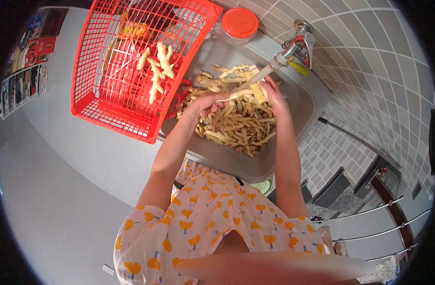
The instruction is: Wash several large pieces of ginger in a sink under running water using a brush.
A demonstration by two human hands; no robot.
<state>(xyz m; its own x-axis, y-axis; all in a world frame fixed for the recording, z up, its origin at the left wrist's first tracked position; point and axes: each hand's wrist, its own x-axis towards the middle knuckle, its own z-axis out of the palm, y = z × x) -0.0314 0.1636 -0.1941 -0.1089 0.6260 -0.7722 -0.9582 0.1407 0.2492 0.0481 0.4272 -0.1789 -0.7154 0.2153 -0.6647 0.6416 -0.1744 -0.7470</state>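
Note:
My left hand (pixel 211 102) grips a peeled-looking piece of ginger root (pixel 240 94) above the metal sink (pixel 235 164). In my right hand (pixel 273 94) is a scrubbing brush (pixel 259 93) with pale yellow bristles, which meet the end of that root. A pile of brownish ginger roots (pixel 235 124) covers much of the sink floor below both hands. From the wall faucet (pixel 298 48), a pale spout (pixel 271 67) slants down towards the brush and root. Water seems to run there, partly blurred. The brush's back is mostly hidden by my right fingers.
A red plastic basket (pixel 148 130) stands left of the sink, with three clean pale ginger pieces (pixel 156 76) in it. Behind the sink is a jar with a red lid (pixel 240 22). A tiled wall (pixel 363 46) rises on the right, and a metal railing (pixel 367 210) lies at lower right.

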